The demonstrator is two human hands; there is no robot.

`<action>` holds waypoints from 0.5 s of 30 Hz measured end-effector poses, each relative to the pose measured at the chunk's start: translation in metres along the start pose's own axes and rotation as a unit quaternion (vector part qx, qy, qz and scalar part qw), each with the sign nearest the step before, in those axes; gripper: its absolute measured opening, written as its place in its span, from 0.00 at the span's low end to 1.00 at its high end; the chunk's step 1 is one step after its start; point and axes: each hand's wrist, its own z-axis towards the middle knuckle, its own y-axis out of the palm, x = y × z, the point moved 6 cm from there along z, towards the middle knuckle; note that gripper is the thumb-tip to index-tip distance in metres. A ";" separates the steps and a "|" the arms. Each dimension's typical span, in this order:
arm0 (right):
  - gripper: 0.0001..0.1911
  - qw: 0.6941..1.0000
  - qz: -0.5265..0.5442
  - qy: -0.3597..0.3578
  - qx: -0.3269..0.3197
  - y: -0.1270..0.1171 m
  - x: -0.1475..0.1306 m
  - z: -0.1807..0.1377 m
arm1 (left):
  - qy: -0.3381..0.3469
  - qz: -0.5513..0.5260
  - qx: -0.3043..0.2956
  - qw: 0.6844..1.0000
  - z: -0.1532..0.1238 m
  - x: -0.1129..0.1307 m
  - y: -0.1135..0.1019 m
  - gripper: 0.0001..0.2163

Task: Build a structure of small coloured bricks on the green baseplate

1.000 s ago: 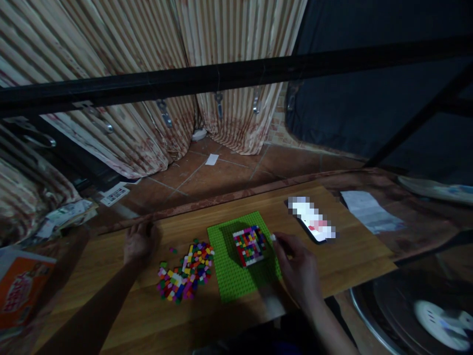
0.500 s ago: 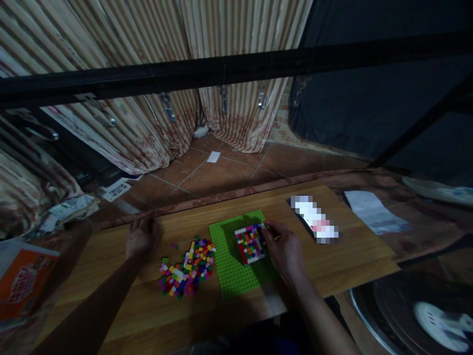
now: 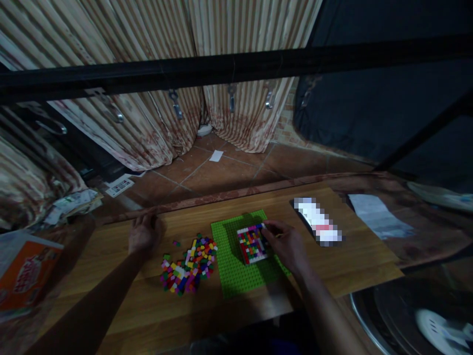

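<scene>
A green baseplate (image 3: 236,268) lies on the wooden table (image 3: 343,261) with a square block of coloured small bricks (image 3: 250,244) built on it. My right hand (image 3: 286,244) rests at the block's right edge, fingers pinched against its top right corner; whatever they hold is too small to name. A loose pile of coloured bricks (image 3: 188,266) lies left of the plate. My left hand (image 3: 142,234) rests flat on the table further left, fingers stretched toward the far edge, holding nothing.
A phone (image 3: 318,227) with a lit screen lies right of the plate, a sheet of paper (image 3: 379,217) beyond it. An orange box (image 3: 22,276) sits at the far left. A black bar (image 3: 236,66) crosses overhead. Striped curtains (image 3: 148,128) hang behind.
My right hand moved from the plate's right side up to the block's top right corner and stayed there. The left hand kept still.
</scene>
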 end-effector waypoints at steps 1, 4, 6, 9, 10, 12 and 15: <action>0.17 1.000 0.006 0.004 -0.008 0.000 0.001 0.002 | 0.006 -0.001 0.004 1.000 0.000 0.000 0.000 0.20; 0.17 0.999 0.029 0.012 -0.028 0.000 0.004 0.006 | 0.013 -0.008 0.016 1.000 0.000 0.000 0.000 0.20; 0.17 0.998 0.052 0.020 -0.039 0.001 0.006 0.008 | 0.015 -0.008 0.014 1.000 0.000 0.000 0.001 0.20; 0.16 0.995 0.081 0.027 -0.058 0.003 0.007 0.011 | 0.018 -0.003 0.010 1.000 0.000 0.002 0.000 0.21; 0.16 0.993 0.091 0.029 -0.068 0.003 0.008 0.012 | 0.017 -0.003 0.010 1.000 0.000 0.002 0.000 0.21; 0.16 0.989 0.114 0.034 -0.086 0.006 0.010 0.014 | 0.012 -0.007 0.010 1.000 0.000 0.002 -0.001 0.20; 0.16 0.984 0.143 0.041 -0.101 0.007 0.012 0.016 | 0.000 -0.015 0.009 1.000 0.000 0.001 -0.001 0.20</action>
